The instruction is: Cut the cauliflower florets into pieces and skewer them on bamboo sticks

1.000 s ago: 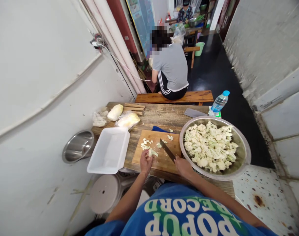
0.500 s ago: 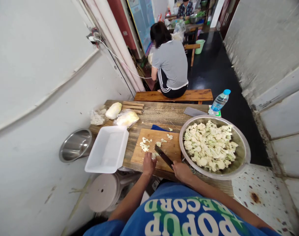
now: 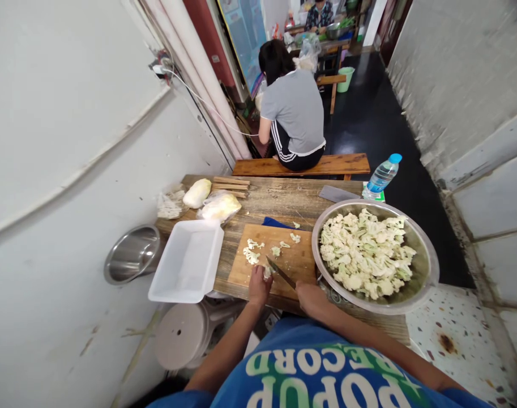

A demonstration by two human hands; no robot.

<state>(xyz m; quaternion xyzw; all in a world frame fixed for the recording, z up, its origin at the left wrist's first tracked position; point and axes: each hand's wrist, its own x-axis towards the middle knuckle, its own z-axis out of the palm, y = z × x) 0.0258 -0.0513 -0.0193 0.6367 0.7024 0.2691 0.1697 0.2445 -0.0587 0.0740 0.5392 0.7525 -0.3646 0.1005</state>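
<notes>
My right hand point(image 3: 311, 298) is closed round the handle of a knife point(image 3: 282, 273), its dark blade slanting up and left across the wooden cutting board point(image 3: 301, 262). At the board's near edge my left hand point(image 3: 259, 285) grips a cauliflower piece point(image 3: 268, 272), mostly covered by the fingers. The blade lies right beside that piece; whether it touches cannot be made out. Several loose cauliflower florets point(image 3: 252, 256) are scattered on the board. Right of the board stands a wide metal bowl point(image 3: 428, 271) heaped with cut cauliflower point(image 3: 368, 252).
Left of the board sits a white plastic tub point(image 3: 184, 266), near a metal pot point(image 3: 133, 255) and a stool point(image 3: 179, 334). Cabbages point(image 3: 197, 193) lie at the back left. A cleaver point(image 3: 338, 194) and a water bottle point(image 3: 381, 178) are behind the bowl. A person point(image 3: 296, 107) sits on a bench point(image 3: 343, 164).
The knife blade has turned more edge-on and sits slightly lower, close to the piece in my left hand. The view has shifted slightly.
</notes>
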